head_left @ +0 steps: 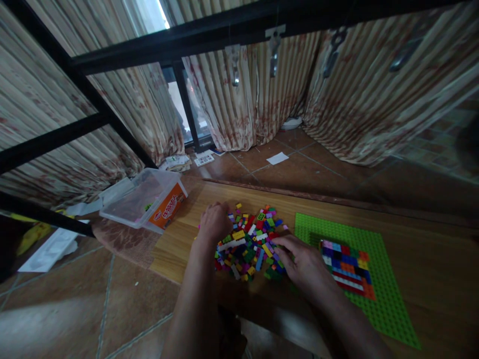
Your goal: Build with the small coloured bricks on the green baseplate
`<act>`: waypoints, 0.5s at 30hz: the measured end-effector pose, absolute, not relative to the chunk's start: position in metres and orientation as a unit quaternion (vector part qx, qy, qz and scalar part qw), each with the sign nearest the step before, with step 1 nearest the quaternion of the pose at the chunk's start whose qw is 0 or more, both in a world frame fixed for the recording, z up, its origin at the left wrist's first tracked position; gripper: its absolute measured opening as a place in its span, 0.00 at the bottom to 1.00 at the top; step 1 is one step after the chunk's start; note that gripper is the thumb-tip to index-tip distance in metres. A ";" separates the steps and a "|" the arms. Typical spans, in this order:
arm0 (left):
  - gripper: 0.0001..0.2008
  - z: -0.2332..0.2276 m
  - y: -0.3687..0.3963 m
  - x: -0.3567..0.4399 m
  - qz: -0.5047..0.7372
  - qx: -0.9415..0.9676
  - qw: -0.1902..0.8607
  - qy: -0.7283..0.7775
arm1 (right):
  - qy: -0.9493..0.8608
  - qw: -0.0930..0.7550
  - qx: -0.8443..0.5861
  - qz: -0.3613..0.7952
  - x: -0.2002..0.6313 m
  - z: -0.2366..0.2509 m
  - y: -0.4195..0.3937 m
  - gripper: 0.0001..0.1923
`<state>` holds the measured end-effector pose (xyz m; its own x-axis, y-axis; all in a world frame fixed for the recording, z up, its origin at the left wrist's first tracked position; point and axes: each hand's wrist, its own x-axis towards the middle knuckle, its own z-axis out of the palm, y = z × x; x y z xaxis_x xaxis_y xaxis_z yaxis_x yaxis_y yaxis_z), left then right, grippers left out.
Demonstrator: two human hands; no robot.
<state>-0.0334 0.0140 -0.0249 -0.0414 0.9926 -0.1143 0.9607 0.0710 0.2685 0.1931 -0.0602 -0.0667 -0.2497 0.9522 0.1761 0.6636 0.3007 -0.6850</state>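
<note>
- Wooden table (430, 259) carries one loose pile of small coloured bricks (249, 244), far too many to count, lying between the two hands.
- One left hand (214, 223) rests knuckles-up on the left edge of the pile, fingers curled under; whether it pinches a brick cannot be told.
- One right hand (301, 264) lies on the near right edge of the pile, fingers partly spread and reaching left into the bricks; any brick under the fingertips is hidden.
- One green baseplate (374, 294) lies flat just right of the pile, touching the right hand's far side.
- One block of joined bricks (348, 269), several coloured rows, sits on the baseplate near its left edge.
- One clear plastic box (144, 199) with an orange label stands tilted at the table's far left corner, well apart from the pile.
- Two paper scraps show on the tiled floor (75, 299): a white sheet (277, 158) far beyond the table, a printed card (204, 160) to its left.
</note>
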 end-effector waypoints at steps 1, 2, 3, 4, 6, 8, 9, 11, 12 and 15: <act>0.16 -0.025 0.014 -0.033 0.056 0.678 0.133 0.720 | -0.751 0.291 -0.539 0.247 0.193 -0.067 -0.060 0.12; 0.17 -0.026 0.015 -0.033 0.054 0.678 0.132 0.721 | -0.750 0.289 -0.541 0.248 0.193 -0.066 -0.060 0.12; 0.17 -0.026 0.016 -0.033 0.052 0.679 0.131 0.721 | -0.749 0.287 -0.542 0.250 0.193 -0.065 -0.060 0.11; 0.18 -0.026 0.016 -0.033 0.051 0.679 0.132 0.720 | -0.749 0.285 -0.542 0.252 0.192 -0.064 -0.060 0.11; 0.18 -0.026 0.019 -0.032 0.047 0.680 0.132 0.720 | -0.750 0.283 -0.540 0.255 0.191 -0.061 -0.060 0.10; 0.17 -0.026 0.021 -0.030 0.036 0.680 0.129 0.721 | -0.752 0.282 -0.539 0.255 0.191 -0.059 -0.060 0.09; 0.17 -0.025 0.022 -0.029 0.030 0.680 0.126 0.722 | -0.753 0.280 -0.539 0.254 0.191 -0.058 -0.060 0.09; 0.16 -0.024 0.023 -0.028 0.021 0.681 0.121 0.721 | -0.754 0.277 -0.541 0.250 0.190 -0.057 -0.060 0.09; 0.16 -0.024 0.023 -0.027 0.018 0.682 0.120 0.721 | -0.754 0.276 -0.541 0.249 0.190 -0.057 -0.060 0.09; 0.15 -0.024 0.024 -0.025 0.015 0.686 0.114 0.718 | -0.756 0.278 -0.537 0.250 0.190 -0.057 -0.060 0.09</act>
<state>-0.0247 0.0237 -0.0239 -0.0318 0.9891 -0.1441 0.9824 0.0574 0.1778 0.1905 -0.0598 -0.0570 -0.2684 0.9515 0.1506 0.6736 0.2971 -0.6767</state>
